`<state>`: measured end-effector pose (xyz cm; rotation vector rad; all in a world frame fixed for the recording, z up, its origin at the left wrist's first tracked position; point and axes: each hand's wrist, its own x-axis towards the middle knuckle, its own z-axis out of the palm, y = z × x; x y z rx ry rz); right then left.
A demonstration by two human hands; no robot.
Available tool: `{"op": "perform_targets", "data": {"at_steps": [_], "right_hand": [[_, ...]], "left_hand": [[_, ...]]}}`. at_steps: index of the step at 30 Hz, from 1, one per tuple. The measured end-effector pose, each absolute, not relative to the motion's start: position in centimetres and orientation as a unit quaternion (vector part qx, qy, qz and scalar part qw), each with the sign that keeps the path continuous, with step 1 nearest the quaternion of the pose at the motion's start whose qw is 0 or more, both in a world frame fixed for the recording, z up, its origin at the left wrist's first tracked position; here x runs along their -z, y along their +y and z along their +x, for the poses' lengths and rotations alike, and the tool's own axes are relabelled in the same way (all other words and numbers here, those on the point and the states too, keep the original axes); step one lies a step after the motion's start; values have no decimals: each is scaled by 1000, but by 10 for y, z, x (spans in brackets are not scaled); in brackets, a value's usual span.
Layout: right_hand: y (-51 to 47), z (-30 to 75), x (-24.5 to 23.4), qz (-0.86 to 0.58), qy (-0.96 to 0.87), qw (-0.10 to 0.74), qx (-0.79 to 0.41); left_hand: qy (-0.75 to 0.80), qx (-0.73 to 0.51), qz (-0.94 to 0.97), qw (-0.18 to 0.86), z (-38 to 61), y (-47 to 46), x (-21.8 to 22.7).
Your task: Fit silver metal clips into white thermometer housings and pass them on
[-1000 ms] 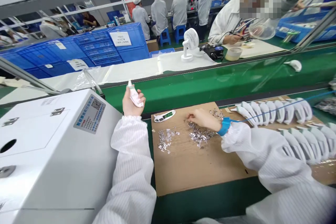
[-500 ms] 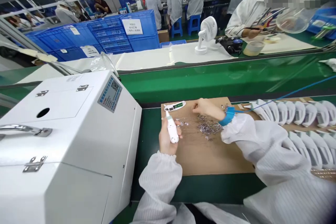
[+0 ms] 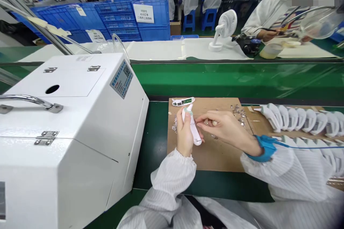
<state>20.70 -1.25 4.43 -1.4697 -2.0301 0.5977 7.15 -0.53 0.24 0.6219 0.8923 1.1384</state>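
Observation:
My left hand (image 3: 185, 132) grips a white plastic handheld device (image 3: 192, 128), probably a thermometer body, upright over the left part of a brown cardboard sheet (image 3: 209, 159). My right hand (image 3: 225, 127) reaches in from the right, its pinched fingertips touching the device's side. A tiny metal piece (image 3: 198, 123) seems held there. Small shiny metal clips (image 3: 238, 111) lie scattered on the cardboard, partly hidden by my hands. A white device shell with a green circuit board (image 3: 183, 101) lies just beyond the held device. A blue wrist strap (image 3: 266, 148) circles my right wrist.
A large white machine (image 3: 67, 125) stands left of the cardboard on the green conveyor (image 3: 215, 78). Rows of white device shells (image 3: 301, 120) lie to the right. Across the belt, a co-worker (image 3: 268, 14) works near a white fan (image 3: 224, 30), with blue crates (image 3: 115, 18) behind.
My left hand has brought the white device from the board's edge to the middle of the cardboard. My right hand has moved from the metal clips to the device. The view has turned left.

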Motion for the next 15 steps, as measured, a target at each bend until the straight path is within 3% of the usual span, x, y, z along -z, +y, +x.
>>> {"op": "perform_targets", "data": {"at_steps": [15], "right_hand": [[-17, 196, -39, -544, -777, 291, -124]], "left_hand": [[420, -531, 257, 690, 75, -3, -7]]}}
